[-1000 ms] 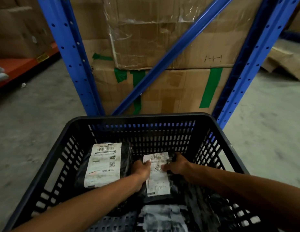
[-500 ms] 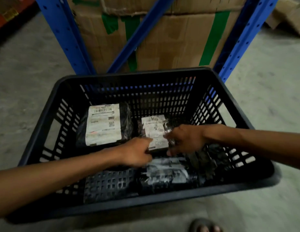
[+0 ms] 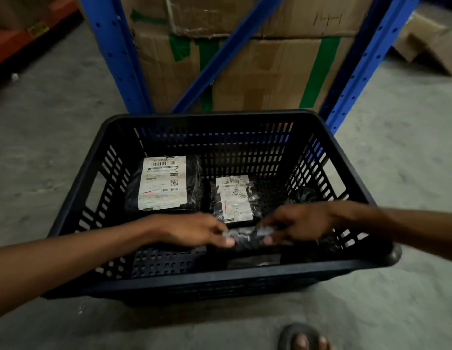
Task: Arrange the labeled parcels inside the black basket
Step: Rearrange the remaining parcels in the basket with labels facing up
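Inside the black basket [image 3: 111,157], our left hand [image 3: 194,232] and right hand [image 3: 299,223] each pinch one end of a black parcel [image 3: 247,238] with the fingers, near two labeled parcels.

Dim, flat indoor light, brightest on the grey concrete floor [image 3: 409,173] at right. The black slatted plastic basket [image 3: 219,279] is murky inside, details lost in shadow. Both hands show motion blur at the fingers. Wide-angle distortion bends the blue steel rack uprights [image 3: 113,54] outward toward the frame's upper edges.
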